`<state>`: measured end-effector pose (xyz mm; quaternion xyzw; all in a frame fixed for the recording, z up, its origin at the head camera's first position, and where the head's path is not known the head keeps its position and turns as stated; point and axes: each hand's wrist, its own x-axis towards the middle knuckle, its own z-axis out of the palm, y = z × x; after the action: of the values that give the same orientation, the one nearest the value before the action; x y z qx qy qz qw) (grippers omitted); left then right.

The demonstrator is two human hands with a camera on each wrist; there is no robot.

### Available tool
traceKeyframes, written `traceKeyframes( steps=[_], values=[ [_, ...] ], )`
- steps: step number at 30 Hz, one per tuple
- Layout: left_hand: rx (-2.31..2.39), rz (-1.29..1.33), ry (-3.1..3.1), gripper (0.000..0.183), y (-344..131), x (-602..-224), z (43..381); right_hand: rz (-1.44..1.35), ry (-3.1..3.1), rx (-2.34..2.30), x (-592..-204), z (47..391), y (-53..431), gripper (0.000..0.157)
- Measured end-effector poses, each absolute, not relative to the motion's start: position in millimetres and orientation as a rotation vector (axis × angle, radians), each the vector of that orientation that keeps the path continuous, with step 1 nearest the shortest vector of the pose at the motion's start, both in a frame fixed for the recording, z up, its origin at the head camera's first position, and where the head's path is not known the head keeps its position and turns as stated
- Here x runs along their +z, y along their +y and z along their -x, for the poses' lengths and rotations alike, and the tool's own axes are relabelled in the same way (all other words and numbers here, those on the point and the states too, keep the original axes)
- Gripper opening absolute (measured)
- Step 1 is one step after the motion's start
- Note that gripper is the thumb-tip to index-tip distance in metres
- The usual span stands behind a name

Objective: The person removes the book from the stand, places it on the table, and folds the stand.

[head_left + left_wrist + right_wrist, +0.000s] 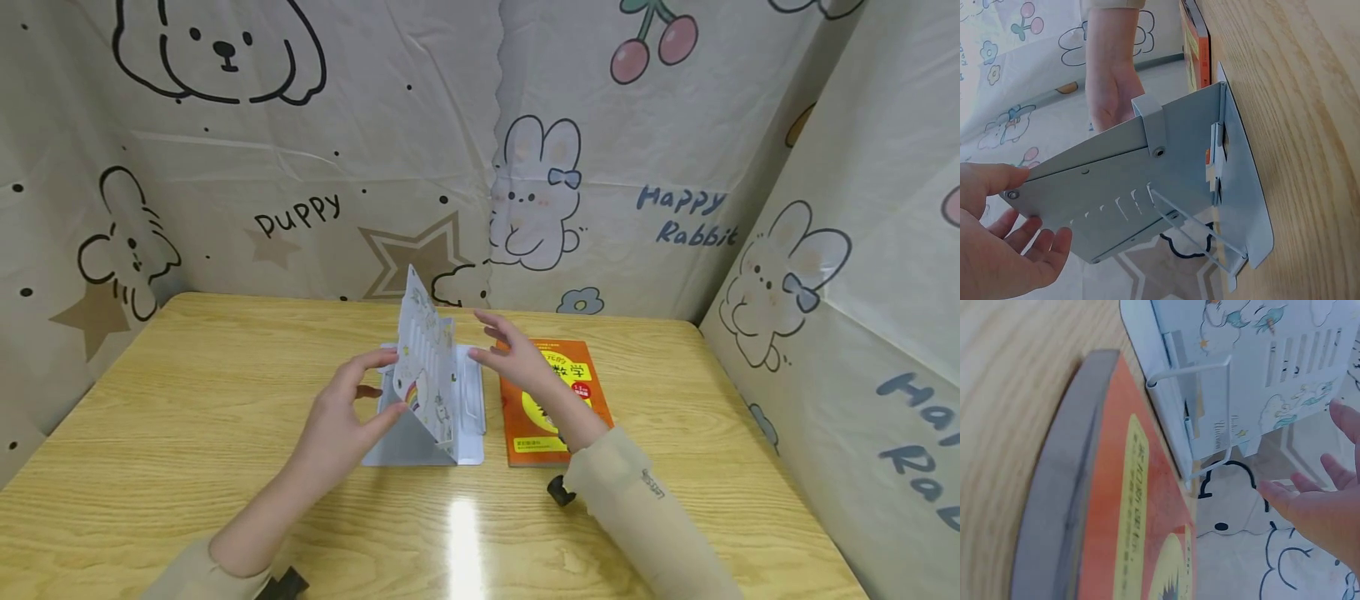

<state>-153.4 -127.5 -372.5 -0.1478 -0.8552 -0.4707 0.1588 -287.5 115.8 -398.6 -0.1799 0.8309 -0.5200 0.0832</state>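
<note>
A light grey-blue metal book stand (424,367) with cartoon prints stands on the table, its slotted panel raised at a slant from the base (411,446). At the panel's raised edge, my left hand (341,417) holds it, the thumb by the near corner and the other fingers bent behind. The left wrist view shows the panel's plain back (1110,175) and a wire support (1194,228) between panel and base. Right of the stand, my right hand (517,354) hovers with fingers spread, touching nothing. In the right wrist view a wire page holder (1230,406) stands before the panel.
An orange book (528,421) with yellow print lies flat right of the stand, partly under my right forearm. The wooden table (225,375) meets a printed curtain (420,167) at the back and both sides.
</note>
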Motion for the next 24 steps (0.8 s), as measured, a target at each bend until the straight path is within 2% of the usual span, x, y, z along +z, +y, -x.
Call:
traceKeyframes(
  steps=[4,10,16,24],
  values=[
    [-1.329,0.464,-2.425,0.059,-125.0,-371.8,155.6,0.503,2.462,-1.636,-394.0,277.1,122.0,0.067],
    [-1.287,0.532,-2.393,0.057,-120.8,-369.1,158.1,0.453,2.431,-1.724,-386.6,255.7,128.0,0.064],
    [-1.248,0.564,-2.388,0.056,-116.3,-364.9,159.7,0.468,2.386,-1.771,-365.6,222.2,121.7,0.06],
    [-1.182,0.62,-2.399,0.054,-111.4,-358.4,162.8,0.516,2.325,-1.871,-380.1,202.9,113.3,0.058]
  ],
)
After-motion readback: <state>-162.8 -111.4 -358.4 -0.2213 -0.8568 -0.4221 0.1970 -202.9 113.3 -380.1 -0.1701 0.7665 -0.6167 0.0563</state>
